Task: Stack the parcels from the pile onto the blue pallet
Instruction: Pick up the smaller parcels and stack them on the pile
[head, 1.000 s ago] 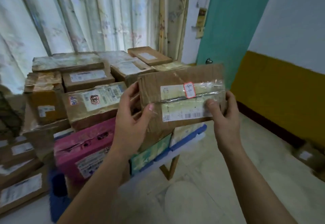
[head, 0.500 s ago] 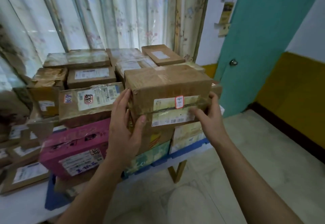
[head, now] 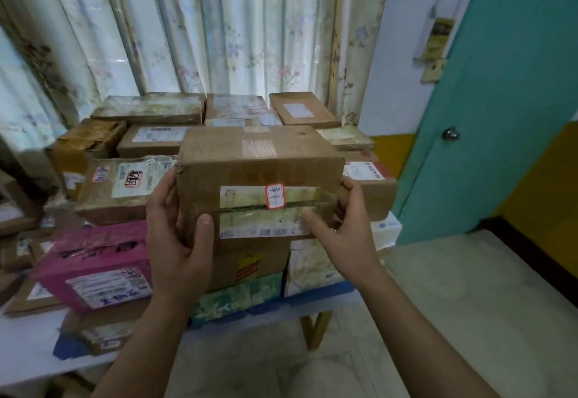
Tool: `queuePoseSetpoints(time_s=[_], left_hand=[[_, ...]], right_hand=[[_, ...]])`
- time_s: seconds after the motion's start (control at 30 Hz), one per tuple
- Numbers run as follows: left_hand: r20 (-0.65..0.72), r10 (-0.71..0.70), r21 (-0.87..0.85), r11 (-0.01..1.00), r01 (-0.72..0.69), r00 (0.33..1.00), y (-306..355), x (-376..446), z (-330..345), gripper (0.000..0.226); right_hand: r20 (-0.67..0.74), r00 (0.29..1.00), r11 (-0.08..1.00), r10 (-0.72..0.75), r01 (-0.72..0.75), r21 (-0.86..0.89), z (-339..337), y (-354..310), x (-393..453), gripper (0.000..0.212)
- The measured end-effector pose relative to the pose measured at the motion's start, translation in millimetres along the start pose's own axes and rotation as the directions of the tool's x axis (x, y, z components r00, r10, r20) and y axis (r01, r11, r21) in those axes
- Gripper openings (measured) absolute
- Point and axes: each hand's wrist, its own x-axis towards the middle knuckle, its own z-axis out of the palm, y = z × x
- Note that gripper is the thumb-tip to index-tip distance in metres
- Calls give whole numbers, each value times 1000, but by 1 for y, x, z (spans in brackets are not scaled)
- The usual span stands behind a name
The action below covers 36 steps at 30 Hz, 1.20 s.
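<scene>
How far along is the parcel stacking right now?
Done: many parcels already sit stacked on the blue pallet, among them a pink box. In hand: the left hand and right hand grip a brown box at the stack's front. Left: setting it down; a few parcels lie at far left.

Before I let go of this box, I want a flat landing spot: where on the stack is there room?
The brown box sits in both hands, left hand and right hand, over the stack's front. The top layer looks packed edge to edge back to the curtain. Bare patches: the white table edge below the pink parcel, and the floor beside the teal door.
</scene>
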Motion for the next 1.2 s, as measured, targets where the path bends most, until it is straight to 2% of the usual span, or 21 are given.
queuePoseSetpoints(time_s=[0.17,0.27,0.37,0.6,0.7,0.9,0.97,1.07,1.2], left_hand=[[-5,1,40,999,0,1000,8,10,9,60],[51,-57,-39,998,59,997,8,36,12,62],[103,-84,-44,995,89,991,1,76,11,63],[216,-127,40,992,121,968,-62,183,-15,69],[243,-173,111,982,150,954,-100,228,-36,75],[218,-204,130,975,179,954,-182,349,-71,76],[217,-251,92,967,237,943,-209,389,-74,73],[167,-265,112,962,249,950,-249,430,-74,64],[59,-342,160,931,329,938,-299,454,-87,52]], right_hand=[[-30,998,998,-49,50,48,-12,-8,19,61],[-58,996,995,-73,76,59,-14,-16,42,57],[-85,990,993,-109,113,44,-11,-23,76,57],[-13,990,989,-141,140,-57,39,-34,187,51],[25,992,988,-125,127,-92,79,-31,247,58],[79,995,990,-63,72,-119,163,-38,380,65],[62,998,991,-33,41,-127,188,-37,423,61],[30,1000,990,9,-4,-142,222,-29,470,45],[89,993,981,83,-65,-184,267,-11,502,43]])
